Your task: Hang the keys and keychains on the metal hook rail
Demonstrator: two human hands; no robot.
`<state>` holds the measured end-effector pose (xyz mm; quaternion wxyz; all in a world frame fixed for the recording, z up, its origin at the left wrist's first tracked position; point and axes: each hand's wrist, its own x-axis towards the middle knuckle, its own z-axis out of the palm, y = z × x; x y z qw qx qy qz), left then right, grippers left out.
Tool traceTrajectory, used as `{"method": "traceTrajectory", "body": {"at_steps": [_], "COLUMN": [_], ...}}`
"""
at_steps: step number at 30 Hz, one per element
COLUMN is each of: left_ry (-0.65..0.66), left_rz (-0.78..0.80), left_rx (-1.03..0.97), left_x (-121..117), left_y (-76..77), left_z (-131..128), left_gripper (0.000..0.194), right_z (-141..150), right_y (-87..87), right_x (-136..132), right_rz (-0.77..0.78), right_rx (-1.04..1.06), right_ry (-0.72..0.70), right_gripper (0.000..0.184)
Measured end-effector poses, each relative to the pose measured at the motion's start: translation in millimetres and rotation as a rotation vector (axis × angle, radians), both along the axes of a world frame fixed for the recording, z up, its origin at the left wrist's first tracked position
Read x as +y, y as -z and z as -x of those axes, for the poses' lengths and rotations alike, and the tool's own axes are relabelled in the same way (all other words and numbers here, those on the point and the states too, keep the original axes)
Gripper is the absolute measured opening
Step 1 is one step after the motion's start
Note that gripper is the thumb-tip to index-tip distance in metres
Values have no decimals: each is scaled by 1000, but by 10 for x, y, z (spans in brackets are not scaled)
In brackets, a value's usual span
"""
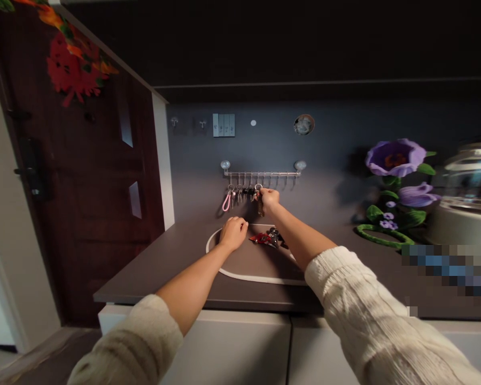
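At the wall, my right hand [270, 199] is closed on a bunch of keys [260, 206], whose metal ring is up at the hooks of a clear key rack [262, 174]. Whether the ring is over a hook, I cannot tell. Several other key bunches hang to its left, one with a pink loop strap [226, 202]. Low over the mat, my left hand [234, 232] has its fingers curled in, and nothing shows in them. Between my arms, a pile of red and dark keys and trinkets [266, 237] lies on the brown, white-edged mat [248, 262].
Purple artificial flowers [396, 158] and a large glass-topped container [471, 187] stand on the right of the counter [144, 267]. A dark overhead cabinet [296, 43] spans above. Light switches [223, 125] are on the wall; a dark red door [104, 214] is at left.
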<state>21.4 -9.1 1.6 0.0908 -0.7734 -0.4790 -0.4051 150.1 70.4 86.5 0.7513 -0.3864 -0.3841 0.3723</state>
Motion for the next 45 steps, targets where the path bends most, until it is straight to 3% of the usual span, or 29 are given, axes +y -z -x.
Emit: {"method": "traceTrajectory", "body": {"at_steps": [7,24,32,45], "left_ry": [16,46,93,205], "left_rz": [2,19,51,194], "left_rx": [-5,-15,-113,-94], "left_x": [-2,-11,-125,-187], "left_y": [-6,0,-26,-214], "left_z": [11,21,-6,-266], "left_gripper": [26,24,17,15], "right_z": [-18,-188,-301,-477], "right_y": [31,197,342,524], "right_x": [-70,-321,-569,-944], "right_rz": [-4,103,156,166], "right_rx": [-57,-238,-197,-286], "right_ry": [17,-176,-195,-255], "right_gripper": [12,6,22,19]}}
